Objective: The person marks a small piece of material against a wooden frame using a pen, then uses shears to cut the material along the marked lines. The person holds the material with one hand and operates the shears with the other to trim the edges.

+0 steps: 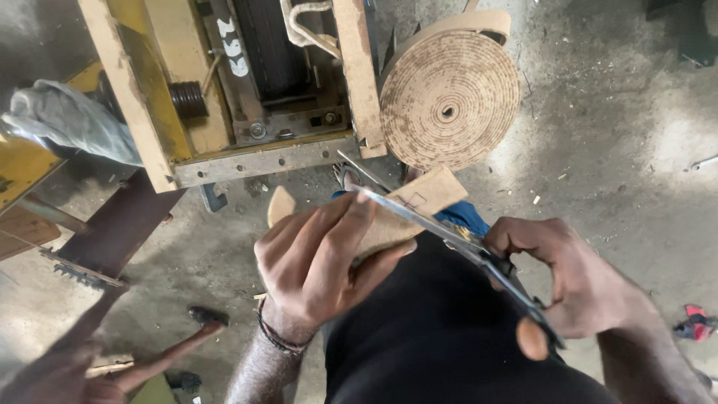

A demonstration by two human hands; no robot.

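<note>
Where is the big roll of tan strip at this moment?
In the head view, the roll of tan strip stands on edge at the upper middle, against the yellow machine frame, just above the scissors.

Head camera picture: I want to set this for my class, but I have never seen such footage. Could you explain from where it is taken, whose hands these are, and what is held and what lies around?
The picture comes from a camera worn on a person's head, looking down at their own two bare hands over their lap and a concrete floor.

The left hand grips a flat tan piece of material with pen marks on it. The right hand holds large scissors; the blades are at the piece's edge.

Beyond the hands stands a big coiled roll of tan strip, leaning beside a worn yellow metal machine frame with a spring. A grey cloth lies at the left. Something small and red lies on the floor at the right. The blurred shape at the bottom left may be another person's hand; it is too unclear to say.
</note>
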